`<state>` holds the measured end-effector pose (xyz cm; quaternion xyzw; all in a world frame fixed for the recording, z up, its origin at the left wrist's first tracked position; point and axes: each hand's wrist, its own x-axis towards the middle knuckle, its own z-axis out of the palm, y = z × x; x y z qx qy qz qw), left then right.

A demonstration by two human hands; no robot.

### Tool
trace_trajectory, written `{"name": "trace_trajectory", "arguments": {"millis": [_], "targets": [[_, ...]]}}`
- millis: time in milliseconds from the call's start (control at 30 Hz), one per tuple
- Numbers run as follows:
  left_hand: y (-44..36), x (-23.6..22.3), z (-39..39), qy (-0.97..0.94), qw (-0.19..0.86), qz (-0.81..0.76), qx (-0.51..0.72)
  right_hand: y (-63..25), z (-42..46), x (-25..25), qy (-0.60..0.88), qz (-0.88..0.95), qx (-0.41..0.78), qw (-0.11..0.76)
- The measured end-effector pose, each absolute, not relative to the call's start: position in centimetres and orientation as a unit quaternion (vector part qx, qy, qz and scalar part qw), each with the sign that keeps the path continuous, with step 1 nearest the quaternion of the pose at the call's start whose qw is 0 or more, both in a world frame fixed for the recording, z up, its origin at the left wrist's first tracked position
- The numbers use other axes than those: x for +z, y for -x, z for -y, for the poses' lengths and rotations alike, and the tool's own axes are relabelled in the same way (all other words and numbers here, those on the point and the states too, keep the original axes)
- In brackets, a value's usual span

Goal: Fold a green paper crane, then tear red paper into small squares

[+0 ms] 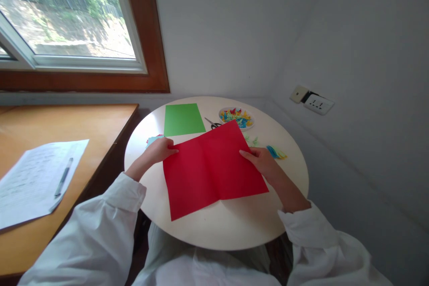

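Observation:
A sheet of red paper point(214, 170) with a crease down its middle is spread between my two hands over the round white table. My left hand point(161, 151) pinches its left edge, thumb on top. On the right edge, my right hand point(263, 161) grips the sheet the same way, thumb above and fingers beneath. Behind the red paper lies a flat green sheet point(184, 119). Black-handled scissors point(213, 124) rest beside it, partly covered by the red paper. Small blue and red paper pieces point(154, 139) lie by my left hand.
A white plate point(254, 124) of colourful paper cut-outs stands at the back of the round table point(201, 234). Blue and yellow strips point(276, 152) lie near my right hand. Left, a wooden desk point(110, 120) holds written sheets point(30, 183) and a pen point(63, 177). Walls border the table behind and right.

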<state>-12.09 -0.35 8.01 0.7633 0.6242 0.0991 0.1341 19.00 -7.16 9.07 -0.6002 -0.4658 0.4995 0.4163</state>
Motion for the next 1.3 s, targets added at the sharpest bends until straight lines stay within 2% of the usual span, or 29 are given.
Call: {"name": "trace_trajectory", "arguments": {"millis": [100, 167, 267, 333, 500, 667, 933, 1100, 1200, 1300], "targets": [[11.3, 7.6, 0.1, -0.778, 0.043, -0.625, 0.042, -19.3, 6.9, 7.7, 0.601, 0.441, 0.529, 0.405], [10.6, 6.9, 0.3, -0.781, 0.019, -0.624, 0.035, -19.5, 6.8, 6.6, 0.592, 0.442, 0.544, 0.398], [9.8, 5.2, 0.7, -0.782, -0.012, -0.619, 0.069, -19.6, 7.0, 5.1, 0.603, 0.457, 0.528, 0.385], [9.4, 4.0, 1.0, -0.789, -0.049, -0.597, 0.139, -19.7, 7.3, 4.5, 0.607, 0.487, 0.504, 0.374], [8.4, 2.2, 1.8, -0.848, 0.018, -0.511, 0.141, -20.1, 7.7, 3.6, 0.619, 0.525, 0.468, 0.349], [7.0, 1.0, 3.5, -0.852, 0.079, -0.506, 0.106, -20.5, 7.8, 3.1, 0.610, 0.530, 0.470, 0.355], [6.6, -0.9, 4.5, -0.866, 0.041, -0.495, 0.052, -21.8, 6.6, 2.0, 0.594, 0.505, 0.479, 0.402], [6.5, -0.6, 4.5, -0.866, 0.038, -0.497, 0.033, -22.2, 4.4, 1.1, 0.600, 0.509, 0.431, 0.442], [6.3, -0.2, 4.5, -0.867, 0.046, -0.496, 0.028, -21.9, 3.0, 0.8, 0.578, 0.535, 0.429, 0.443], [6.0, 0.2, 4.5, -0.867, 0.059, -0.493, 0.024, -21.6, 1.9, 0.5, 0.582, 0.580, 0.376, 0.427]]}}
